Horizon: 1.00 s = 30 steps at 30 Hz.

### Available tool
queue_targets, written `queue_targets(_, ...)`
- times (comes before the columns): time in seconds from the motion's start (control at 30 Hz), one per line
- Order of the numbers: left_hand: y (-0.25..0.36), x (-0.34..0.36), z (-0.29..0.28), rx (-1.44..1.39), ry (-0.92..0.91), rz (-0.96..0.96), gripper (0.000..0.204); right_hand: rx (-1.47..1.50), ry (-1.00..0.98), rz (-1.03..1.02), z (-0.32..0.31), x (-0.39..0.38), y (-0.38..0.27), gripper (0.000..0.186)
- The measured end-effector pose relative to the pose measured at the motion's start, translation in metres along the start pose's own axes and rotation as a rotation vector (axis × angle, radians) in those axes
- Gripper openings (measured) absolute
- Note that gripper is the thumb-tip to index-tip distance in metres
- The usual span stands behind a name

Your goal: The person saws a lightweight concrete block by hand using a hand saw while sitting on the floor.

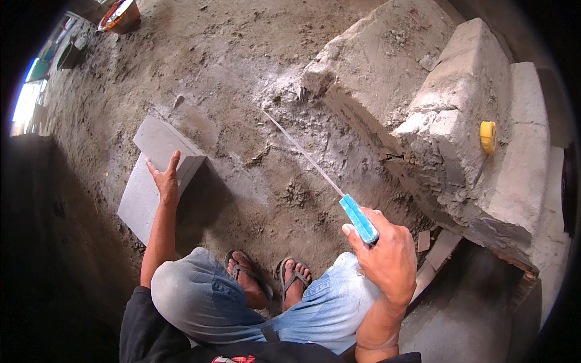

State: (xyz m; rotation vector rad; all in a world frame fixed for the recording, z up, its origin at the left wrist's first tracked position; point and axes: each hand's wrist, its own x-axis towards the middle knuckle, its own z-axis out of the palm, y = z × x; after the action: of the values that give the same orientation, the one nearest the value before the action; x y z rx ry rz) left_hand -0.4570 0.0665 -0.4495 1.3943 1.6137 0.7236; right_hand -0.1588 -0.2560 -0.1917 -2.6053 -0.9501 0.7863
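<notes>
In the head view my left hand point(164, 176) grips a pale grey block point(136, 212) on the dusty ground at the left, thumb up along one side and fingers over the face. A cut line or split crosses the block near its upper part. My right hand point(384, 257) is wrapped round the blue handle point(357, 215) of a hand saw, whose long thin blade point(302, 151) points up and left toward the middle of the ground, apart from the block.
Rough concrete steps point(454, 133) fill the right, with a yellow tape measure point(488, 136) on them. An orange bucket point(124, 18) and a dark container point(68, 55) stand at the upper left. My sandalled feet point(293, 278) are between my knees on the uneven dirt ground.
</notes>
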Motion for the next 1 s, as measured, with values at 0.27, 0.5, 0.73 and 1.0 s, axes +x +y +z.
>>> queue_targets(0.27,-0.021,0.014,-0.003,-0.356,0.021,-0.331,0.117,0.042,-0.02,0.02,0.001,0.003,0.005,0.043)
queue_targets(0.5,-0.017,0.011,-0.001,-0.353,0.007,-0.316,0.097,0.057,-0.051,0.05,-0.003,0.007,0.006,0.043)
queue_targets(0.73,-0.02,0.013,-0.001,-0.307,0.075,-0.315,0.091,0.063,-0.056,0.057,0.0,0.006,0.006,0.044)
queue_targets(1.0,-0.022,0.016,0.005,-0.269,0.082,-0.307,0.078,0.052,-0.072,0.084,0.0,0.003,-0.001,0.045)
